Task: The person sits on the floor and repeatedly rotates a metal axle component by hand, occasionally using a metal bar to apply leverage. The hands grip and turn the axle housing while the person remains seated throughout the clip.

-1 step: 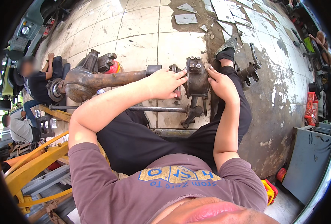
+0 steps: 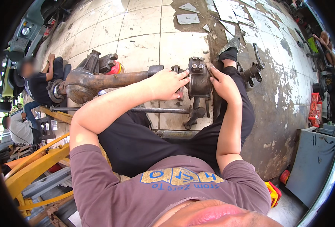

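Observation:
A round, greasy steering knuckle housing (image 2: pixel 200 84) sits between my hands at the end of a rusty axle. Bolts show on its top. My left hand (image 2: pixel 172 84) reaches over the axle tube (image 2: pixel 125 78), its outstretched fingers touching the housing's left side. Against the right rim rest the extended fingers of my right hand (image 2: pixel 226 87). Neither palm is visible, and the undersides of the fingers are hidden. Below the housing, a tie rod (image 2: pixel 160 111) runs left from a forked arm (image 2: pixel 192 123). The bulging differential housing (image 2: pixel 80 86) lies at the axle's left.
My legs (image 2: pixel 127 143) straddle the axle's right part. A flanged metal part (image 2: pixel 251 72) lies beyond my right knee. Yellow frame rails (image 2: pixel 35 172) stand at left, near two people. A grey metal cabinet (image 2: pixel 311 162) and a red crate (image 2: pixel 315 109) are at right. Broken tiles (image 2: pixel 188 19) lie ahead.
The fingertips of my right hand have shifted slightly along the housing's right rim. My left hand and the axle look unmoved.

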The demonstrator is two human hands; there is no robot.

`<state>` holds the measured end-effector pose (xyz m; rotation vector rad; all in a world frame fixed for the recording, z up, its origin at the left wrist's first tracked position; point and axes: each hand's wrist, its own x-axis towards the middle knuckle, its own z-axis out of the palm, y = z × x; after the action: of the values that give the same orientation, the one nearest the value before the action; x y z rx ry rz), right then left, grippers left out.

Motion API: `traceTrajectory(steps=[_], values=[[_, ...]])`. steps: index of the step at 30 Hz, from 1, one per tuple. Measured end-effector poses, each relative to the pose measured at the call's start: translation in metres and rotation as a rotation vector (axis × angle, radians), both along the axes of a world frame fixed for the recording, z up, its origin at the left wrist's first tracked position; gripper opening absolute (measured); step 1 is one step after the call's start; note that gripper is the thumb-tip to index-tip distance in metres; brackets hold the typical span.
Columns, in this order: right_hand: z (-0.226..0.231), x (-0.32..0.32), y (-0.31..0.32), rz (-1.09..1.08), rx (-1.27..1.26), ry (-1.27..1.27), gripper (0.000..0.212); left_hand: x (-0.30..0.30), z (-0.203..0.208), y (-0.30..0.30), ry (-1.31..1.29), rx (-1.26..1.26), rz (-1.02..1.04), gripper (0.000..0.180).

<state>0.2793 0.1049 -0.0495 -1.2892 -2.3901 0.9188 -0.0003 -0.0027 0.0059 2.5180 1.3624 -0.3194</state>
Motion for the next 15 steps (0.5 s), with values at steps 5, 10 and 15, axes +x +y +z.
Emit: traceTrajectory(steps=[5,10,15], values=[[0.003,-0.002,0.004,0.019,-0.017,0.027,0.049,-0.003,-0.003,-0.002,-0.003,0.012,0.003,0.085],[-0.004,-0.004,-0.003,-0.045,0.041,-0.055,0.047,0.001,0.001,0.001,0.011,-0.016,0.003,0.085],[-0.012,-0.012,-0.005,-0.075,0.072,0.052,0.047,0.000,-0.003,0.001,0.007,-0.001,-0.001,0.086]])
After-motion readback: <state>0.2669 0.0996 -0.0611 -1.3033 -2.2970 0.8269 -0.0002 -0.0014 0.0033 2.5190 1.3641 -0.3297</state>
